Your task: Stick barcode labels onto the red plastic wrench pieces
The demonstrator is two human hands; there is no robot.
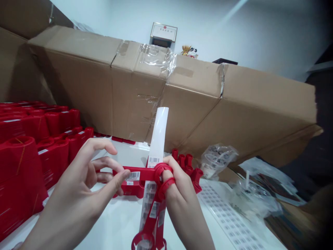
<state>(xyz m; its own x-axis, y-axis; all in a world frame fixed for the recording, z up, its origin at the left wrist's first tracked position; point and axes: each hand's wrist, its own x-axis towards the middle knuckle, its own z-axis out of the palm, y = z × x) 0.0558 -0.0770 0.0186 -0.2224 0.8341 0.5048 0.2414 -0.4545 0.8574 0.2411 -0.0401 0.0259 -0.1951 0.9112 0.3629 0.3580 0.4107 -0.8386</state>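
Right fingers [168,167] hook red plastic rings [166,184] (both gripping); left fingers [122,175] pinch their bar [137,171].

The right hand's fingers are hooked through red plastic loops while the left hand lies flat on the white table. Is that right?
No: the head view shows the left hand raised above the white table, pinching the red plastic piece; the rest stands.

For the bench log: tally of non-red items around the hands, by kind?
White plastic strip: 1
Barcode label sheet: 1
Clear plastic bags: 2, possibly more at far right
Total: 4
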